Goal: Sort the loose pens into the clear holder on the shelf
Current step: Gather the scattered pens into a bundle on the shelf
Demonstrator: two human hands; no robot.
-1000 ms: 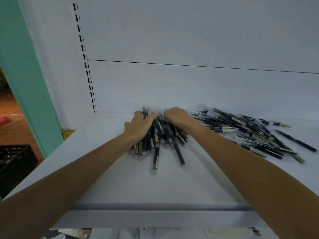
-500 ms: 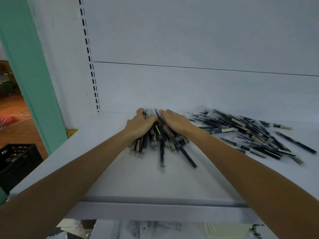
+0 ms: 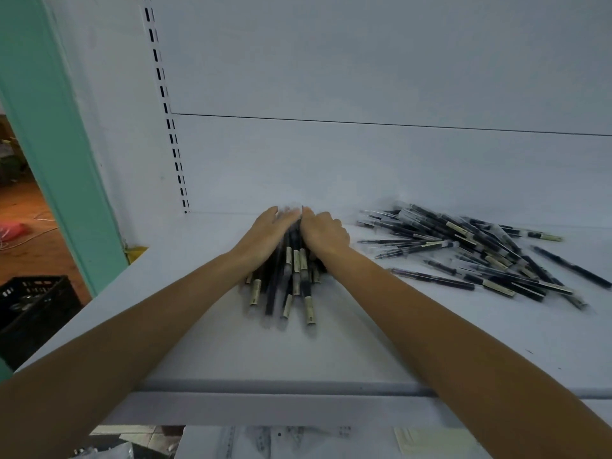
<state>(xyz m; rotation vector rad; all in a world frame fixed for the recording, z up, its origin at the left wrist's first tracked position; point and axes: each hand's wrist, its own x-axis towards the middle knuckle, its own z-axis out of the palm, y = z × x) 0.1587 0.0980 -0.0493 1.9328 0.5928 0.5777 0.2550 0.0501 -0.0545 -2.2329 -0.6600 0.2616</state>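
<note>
Pen bundle point(image 3: 291, 270) tighter now, between fingers point(image 3: 280, 215)

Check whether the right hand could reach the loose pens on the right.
Probably yes: the loose pens lie just right of the right hand, with only bare shelf between. But that hand is curled round the bundle, so it would need to let go first.

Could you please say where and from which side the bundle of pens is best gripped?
Around its middle, from both sides: the bundle of pens lies lengthwise toward the person, ends uneven, so the left hand and right hand squeezing sideways should keep it together.
</note>
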